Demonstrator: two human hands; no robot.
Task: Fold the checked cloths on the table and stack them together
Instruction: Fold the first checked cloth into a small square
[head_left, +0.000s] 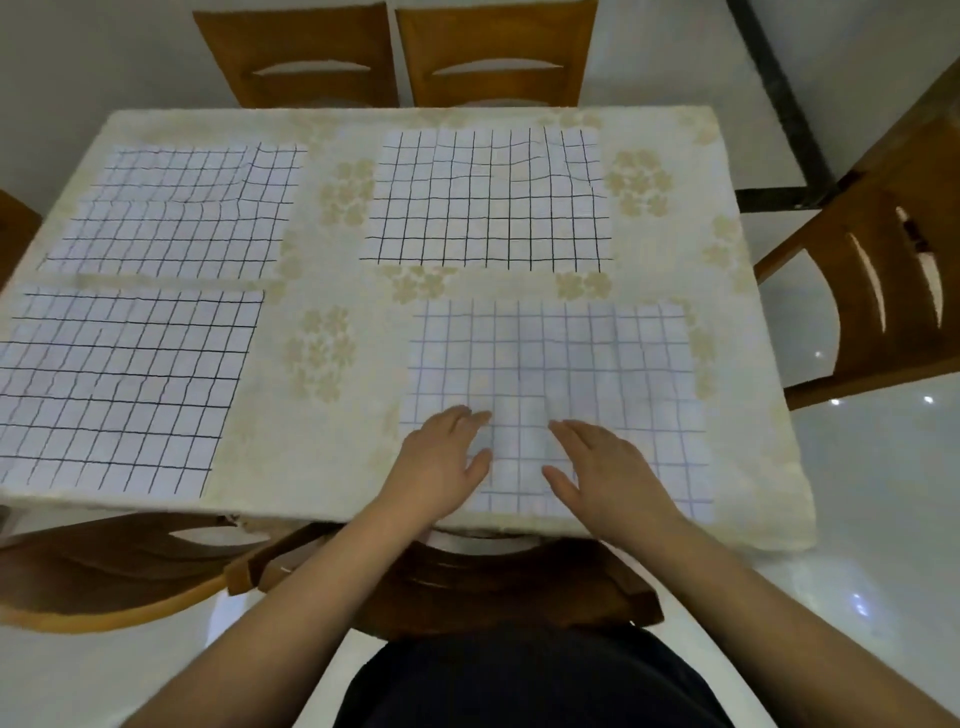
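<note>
Resting flat, fingers straight, left hand (441, 457) and right hand (605, 470) press the near-right checked cloth (597, 364); grip released. Three others lie unfolded on the table (322, 467).

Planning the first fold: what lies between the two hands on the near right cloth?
Only that cloth, in the head view: a raised crease runs between the left hand and right hand.

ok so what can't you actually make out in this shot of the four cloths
- Near-left cloth, head view: its left side is cut off by the frame edge.
- Near-right cloth: the left hand and right hand lie flat on it and hide the part beneath.
- Its near edge: too washed out to tell from the table edge.
</note>
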